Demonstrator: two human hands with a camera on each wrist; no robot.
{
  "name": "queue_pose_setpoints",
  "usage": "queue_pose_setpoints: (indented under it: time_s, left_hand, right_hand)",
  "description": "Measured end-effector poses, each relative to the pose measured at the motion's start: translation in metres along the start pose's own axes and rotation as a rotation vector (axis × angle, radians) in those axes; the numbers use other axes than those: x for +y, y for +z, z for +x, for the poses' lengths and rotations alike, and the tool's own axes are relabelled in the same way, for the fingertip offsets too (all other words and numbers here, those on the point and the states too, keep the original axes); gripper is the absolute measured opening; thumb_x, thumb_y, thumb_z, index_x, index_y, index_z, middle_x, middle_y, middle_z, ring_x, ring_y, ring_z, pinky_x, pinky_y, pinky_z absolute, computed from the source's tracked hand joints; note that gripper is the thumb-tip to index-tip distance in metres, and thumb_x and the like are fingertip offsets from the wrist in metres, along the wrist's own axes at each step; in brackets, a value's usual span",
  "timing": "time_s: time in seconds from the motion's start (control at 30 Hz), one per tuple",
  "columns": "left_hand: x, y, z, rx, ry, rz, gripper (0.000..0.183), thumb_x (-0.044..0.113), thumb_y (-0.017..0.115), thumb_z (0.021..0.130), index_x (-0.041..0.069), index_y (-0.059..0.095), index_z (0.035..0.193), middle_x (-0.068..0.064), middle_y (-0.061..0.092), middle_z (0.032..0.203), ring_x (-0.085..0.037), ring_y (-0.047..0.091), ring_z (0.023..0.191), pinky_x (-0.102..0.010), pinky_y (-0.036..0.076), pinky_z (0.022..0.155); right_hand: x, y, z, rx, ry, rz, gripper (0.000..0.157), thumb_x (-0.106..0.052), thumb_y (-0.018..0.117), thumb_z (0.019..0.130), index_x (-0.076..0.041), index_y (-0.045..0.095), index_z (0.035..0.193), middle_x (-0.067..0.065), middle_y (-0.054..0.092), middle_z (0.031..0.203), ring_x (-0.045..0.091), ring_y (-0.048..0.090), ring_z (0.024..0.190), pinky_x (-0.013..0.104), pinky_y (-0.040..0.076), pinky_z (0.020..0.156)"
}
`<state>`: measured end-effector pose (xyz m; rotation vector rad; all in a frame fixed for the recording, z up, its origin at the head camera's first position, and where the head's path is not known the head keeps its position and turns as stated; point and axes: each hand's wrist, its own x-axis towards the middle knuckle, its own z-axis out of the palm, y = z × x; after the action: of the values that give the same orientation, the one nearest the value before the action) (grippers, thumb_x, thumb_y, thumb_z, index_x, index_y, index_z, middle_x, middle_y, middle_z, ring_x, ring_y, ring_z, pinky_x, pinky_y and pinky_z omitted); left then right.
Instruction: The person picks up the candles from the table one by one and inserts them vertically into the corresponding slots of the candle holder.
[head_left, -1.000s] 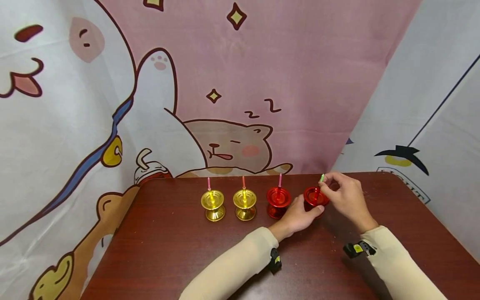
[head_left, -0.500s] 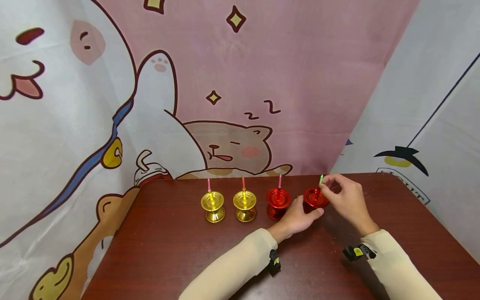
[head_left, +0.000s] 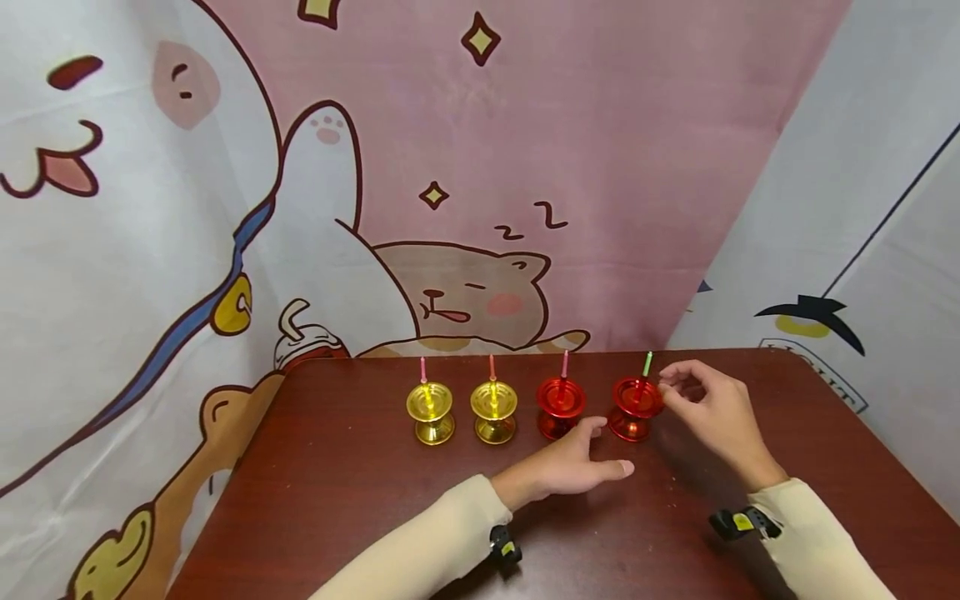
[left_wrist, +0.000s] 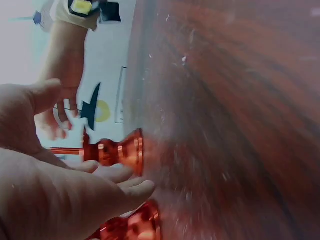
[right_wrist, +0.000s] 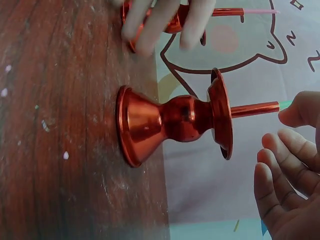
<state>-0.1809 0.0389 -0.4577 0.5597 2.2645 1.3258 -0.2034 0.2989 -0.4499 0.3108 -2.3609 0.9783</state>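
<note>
The rightmost red candle holder stands upright on the table with a slim green candle in its centre tube. My right hand is just to the right of its dish, fingers loosely bent and holding nothing. In the right wrist view, the right thumb overlaps the candle's green tip. My left hand hovers in front of the red holders, thumb and fingers spread, nothing in its grasp. Its fingers partly cover the base of the second red holder, which carries a pink candle.
To the left, in the same row, stand two gold candle holders, one with a pink candle and one with an orange-red candle. Small pale specks dot the brown table. Behind it hangs a printed cartoon cloth.
My left hand has released the rightmost red holder and drawn back to the left. My right hand has let go of the green candle and shifted right and down, leaving the candle standing.
</note>
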Motion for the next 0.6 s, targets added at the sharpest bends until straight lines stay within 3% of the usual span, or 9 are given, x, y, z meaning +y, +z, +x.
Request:
queue_pose_setpoints:
  time_s: [0.17, 0.3, 0.4, 0.5, 0.6]
  left_hand:
    - [-0.007, -0.027, -0.046, -0.105, 0.123, 0.146, 0.074, 0.039, 0.076, 0.103, 0.007, 0.046, 0.163, -0.011, 0.053, 0.16, -0.018, 0.049, 0.149, -0.032, 0.039, 0.121]
    - [-0.012, -0.055, -0.089, -0.078, 0.215, 0.244, 0.064, 0.045, 0.072, 0.106, 0.014, 0.053, 0.159, 0.0, 0.056, 0.158, -0.014, 0.05, 0.148, -0.034, 0.041, 0.121]
    - [-0.018, -0.078, -0.121, 0.05, 0.274, 0.21, 0.056, 0.041, 0.072, 0.107, 0.02, 0.057, 0.156, 0.005, 0.06, 0.155, -0.016, 0.053, 0.146, -0.043, 0.042, 0.121]
    - [-0.026, -0.102, -0.149, 0.261, 0.356, 0.164, 0.052, 0.03, 0.077, 0.105, 0.021, 0.059, 0.154, 0.004, 0.064, 0.152, -0.02, 0.057, 0.143, -0.05, 0.045, 0.119]
    - [-0.035, -0.132, -0.169, 0.482, 0.402, 0.185, 0.055, 0.018, 0.08, 0.102, 0.018, 0.058, 0.152, 0.002, 0.069, 0.146, -0.022, 0.063, 0.135, -0.049, 0.049, 0.114]
  right_hand:
    - [0.005, -0.009, -0.004, -0.025, -0.023, -0.017, 0.02, -0.001, 0.085, 0.091, -0.011, 0.078, 0.107, 0.003, 0.076, 0.094, -0.001, 0.061, 0.081, 0.009, 0.048, 0.075]
    - [0.011, -0.019, -0.007, -0.039, -0.037, -0.05, 0.022, 0.002, 0.084, 0.09, -0.01, 0.077, 0.107, 0.004, 0.077, 0.096, -0.006, 0.061, 0.085, 0.008, 0.047, 0.077]
    - [0.017, -0.028, -0.011, -0.052, -0.032, -0.089, 0.024, 0.001, 0.084, 0.09, -0.009, 0.076, 0.11, 0.006, 0.077, 0.098, -0.007, 0.06, 0.085, 0.008, 0.046, 0.076]
    - [0.025, -0.038, -0.013, -0.065, -0.018, -0.137, 0.025, -0.001, 0.084, 0.092, -0.009, 0.075, 0.114, 0.009, 0.077, 0.101, -0.005, 0.059, 0.085, 0.008, 0.045, 0.075]
    - [0.034, -0.048, -0.014, -0.077, 0.005, -0.179, 0.028, -0.005, 0.085, 0.093, -0.009, 0.074, 0.119, 0.012, 0.076, 0.106, 0.0, 0.06, 0.087, 0.008, 0.044, 0.075]
